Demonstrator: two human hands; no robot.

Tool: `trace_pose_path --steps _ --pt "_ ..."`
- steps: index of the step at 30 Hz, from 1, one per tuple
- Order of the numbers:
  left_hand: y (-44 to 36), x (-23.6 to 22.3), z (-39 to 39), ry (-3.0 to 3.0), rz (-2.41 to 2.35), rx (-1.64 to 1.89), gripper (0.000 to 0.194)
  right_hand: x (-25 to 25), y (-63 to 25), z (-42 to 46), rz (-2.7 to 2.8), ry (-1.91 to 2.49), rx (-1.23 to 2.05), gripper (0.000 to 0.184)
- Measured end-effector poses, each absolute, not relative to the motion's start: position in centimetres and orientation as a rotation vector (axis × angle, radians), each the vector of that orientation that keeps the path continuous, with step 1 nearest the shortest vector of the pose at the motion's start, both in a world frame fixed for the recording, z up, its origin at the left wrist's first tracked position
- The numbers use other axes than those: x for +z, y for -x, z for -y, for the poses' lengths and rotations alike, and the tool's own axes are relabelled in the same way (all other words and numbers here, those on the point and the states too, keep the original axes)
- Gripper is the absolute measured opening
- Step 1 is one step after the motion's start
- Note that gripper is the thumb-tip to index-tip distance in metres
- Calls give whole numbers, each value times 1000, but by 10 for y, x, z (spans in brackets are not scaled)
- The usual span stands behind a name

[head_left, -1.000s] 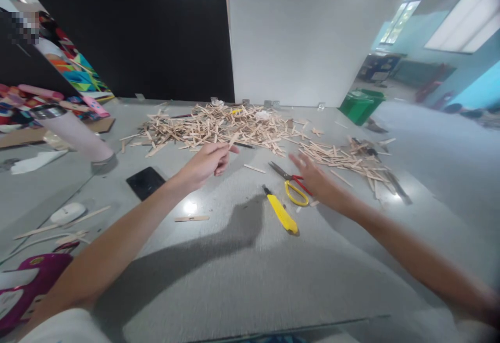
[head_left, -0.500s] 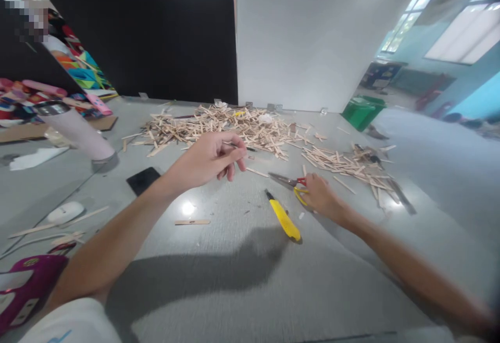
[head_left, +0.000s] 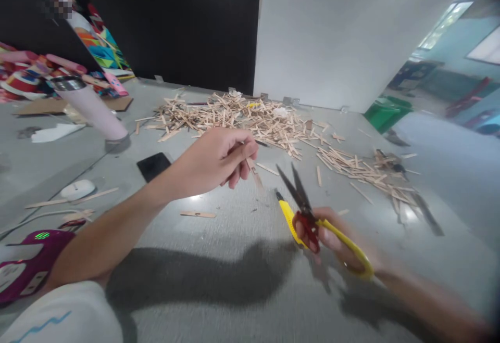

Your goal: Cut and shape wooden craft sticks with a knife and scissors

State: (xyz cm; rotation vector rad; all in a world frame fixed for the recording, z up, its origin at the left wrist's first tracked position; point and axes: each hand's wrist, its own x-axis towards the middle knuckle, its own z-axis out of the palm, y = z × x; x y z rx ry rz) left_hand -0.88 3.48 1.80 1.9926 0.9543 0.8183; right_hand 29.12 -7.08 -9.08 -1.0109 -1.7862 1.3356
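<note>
My left hand (head_left: 221,158) pinches a short wooden stick (head_left: 255,175) between thumb and fingers, its free end pointing down to the right. To its right, my right hand (head_left: 332,233) grips scissors (head_left: 299,192) with one red and one yellow handle; their blades stand apart and point up and away. Below the scissors lies a yellow utility knife (head_left: 288,215) on the table, partly covered by the right hand. A single wooden stick with a dark notch (head_left: 198,214) rests on the table below my left forearm.
A heap of wooden sticks (head_left: 219,116) spreads along the back panels, with a smaller pile (head_left: 359,168) to the right. On the left are a black phone (head_left: 153,166), a white mouse (head_left: 77,190), a tumbler (head_left: 91,109) and a purple power strip (head_left: 58,249). A green bin (head_left: 386,114) stands behind.
My right hand has picked the scissors up from the table, drawn them closer and opened their blades. My left hand has turned, and the stick in it now points downward.
</note>
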Motion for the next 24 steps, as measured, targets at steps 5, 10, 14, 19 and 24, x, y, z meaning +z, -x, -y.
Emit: trace_pose_path --steps 5,10,14,19,24 --pt "1 14 -23 -2055 -945 786 34 -92 -286 95 1575 1017 1751 59" --pt "0 16 -17 -2109 -936 739 32 -92 -286 96 1525 1131 1782 64" --pt "0 16 -15 -2129 -929 763 33 -88 -281 96 1500 1183 1766 72" --pt "0 17 -15 -2155 -933 788 34 -86 -279 100 1456 1204 1752 70" --pt "1 18 -14 -2157 -923 786 33 -83 -279 100 1502 1203 1759 72"
